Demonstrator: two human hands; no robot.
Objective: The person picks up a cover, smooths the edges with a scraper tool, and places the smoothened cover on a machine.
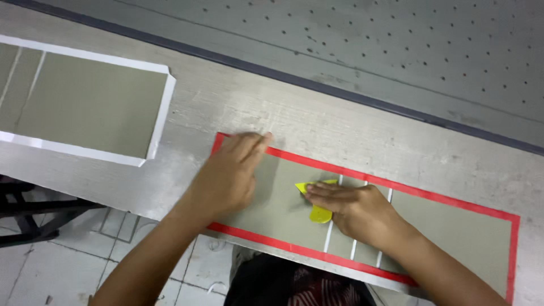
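Pressing grey board panels onto red-bordered cover sheet

Smoothing tool: small yellow plastic scraper with a pointed tip and a rounded end [315,199], lying on the panels near the middle of the sheet, pinned under the right hand [354,208]. Fingers of that hand lie close together, extended leftwards and clamped down over the scraper's upper edge; the rounded end shows below them.

Work piece: long rectangular set of flat grey cardboard panels [453,238] laid on a red sheet whose margin frames them on all sides [513,249]. Narrow strips near the centre are parted by thin white gaps [328,235]. It lies slantwise on the pale wood-grain worktop [317,122], its near edge close to the table's front.

Left hand [229,175]: flat, palm down on the large left panel, fingers together and pointing towards the upper left corner, holding the board in place; it grips nothing.

Second piece: similar grey panels on a white-bordered sheet [161,107], well apart at the far left, untouched.

Beyond: dark strip, then a grey perforated surface [425,45]. Below the table edge, tiled floor and dark patterned clothing.

Handling note, as a judgement: the scraper looks best kept at a low angle with even pressure, stroked along each strip so the gaps stay parallel, while the flat hand bears steadily so the boards do not creep on the red sheet
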